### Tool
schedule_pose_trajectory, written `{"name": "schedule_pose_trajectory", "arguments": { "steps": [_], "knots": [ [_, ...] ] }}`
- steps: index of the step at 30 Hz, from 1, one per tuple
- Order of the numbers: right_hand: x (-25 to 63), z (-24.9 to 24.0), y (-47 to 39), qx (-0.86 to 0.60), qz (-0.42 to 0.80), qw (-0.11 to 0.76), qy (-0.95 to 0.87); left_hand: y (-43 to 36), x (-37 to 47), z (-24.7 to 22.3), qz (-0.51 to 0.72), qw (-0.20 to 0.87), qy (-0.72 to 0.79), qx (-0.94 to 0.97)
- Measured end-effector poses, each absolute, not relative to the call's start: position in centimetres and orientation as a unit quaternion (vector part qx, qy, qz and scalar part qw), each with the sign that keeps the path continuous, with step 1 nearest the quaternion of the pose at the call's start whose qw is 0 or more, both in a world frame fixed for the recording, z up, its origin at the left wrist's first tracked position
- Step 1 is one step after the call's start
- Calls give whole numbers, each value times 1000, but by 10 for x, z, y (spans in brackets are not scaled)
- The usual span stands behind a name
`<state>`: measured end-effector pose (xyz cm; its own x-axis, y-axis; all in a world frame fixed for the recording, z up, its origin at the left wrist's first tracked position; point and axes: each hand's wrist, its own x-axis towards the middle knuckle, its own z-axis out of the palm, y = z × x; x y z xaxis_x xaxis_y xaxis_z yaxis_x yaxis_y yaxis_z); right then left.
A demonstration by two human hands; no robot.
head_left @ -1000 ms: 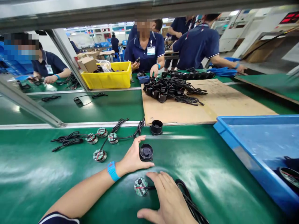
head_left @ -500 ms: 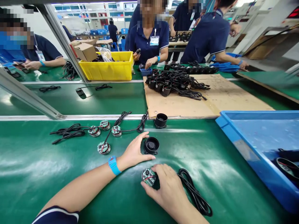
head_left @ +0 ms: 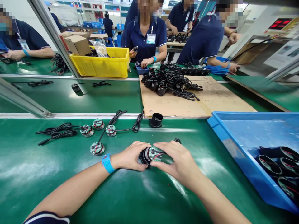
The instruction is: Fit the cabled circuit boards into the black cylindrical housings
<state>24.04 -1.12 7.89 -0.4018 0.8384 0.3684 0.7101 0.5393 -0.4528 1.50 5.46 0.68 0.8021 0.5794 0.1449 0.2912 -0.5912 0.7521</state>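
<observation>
My left hand (head_left: 133, 156) is closed around a black round housing (head_left: 144, 158) on the green tabletop. Between thumb and fingers, my right hand (head_left: 178, 158) grips a small motor with a green circuit board (head_left: 155, 153) and red wire. The motor sits tilted at the housing's mouth; how far it is inside I cannot tell. Its black cable is mostly hidden behind my right hand, with one loop (head_left: 177, 141) showing. Farther back stands another black housing (head_left: 156, 120). To the left lie several motors with boards, among them one near my wrist (head_left: 97, 148), with bundled black cables (head_left: 58, 130).
A blue tray (head_left: 233, 146) at the right holds several black housings (head_left: 269, 165). Cardboard (head_left: 210, 96) across the rail bears a heap of cabled black housings (head_left: 163, 81). A yellow bin (head_left: 100, 67) and a metal post (head_left: 54, 37) stand beyond. Several co-workers work behind.
My right hand has brought the motor up and forward to the housing. My left hand, spread beside the housing before, has closed on it. The view has shifted slightly right.
</observation>
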Motion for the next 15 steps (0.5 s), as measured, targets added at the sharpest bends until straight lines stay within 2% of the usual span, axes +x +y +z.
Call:
{"name": "schedule_pose_trajectory", "arguments": {
  "steps": [4, 6, 10, 13, 15],
  "knots": [
    [230, 74, -2, -474, 140, 180, -850, 53, 17, 8, 177, 386, 247, 871],
    [230, 73, -2, -487, 153, 157, -845, 48, 20, 6, 199, 397, 269, 854],
    [237, 67, -7, -487, 158, 147, -846, 34, 24, -4, 258, 412, 361, 796],
    [258, 46, -13, -484, 105, 163, -853, 29, 23, -8, 275, 410, 368, 788],
    [278, 26, -19, -542, 51, 189, -817, 30, 20, -1, 264, 413, 365, 792]
  ]
}}
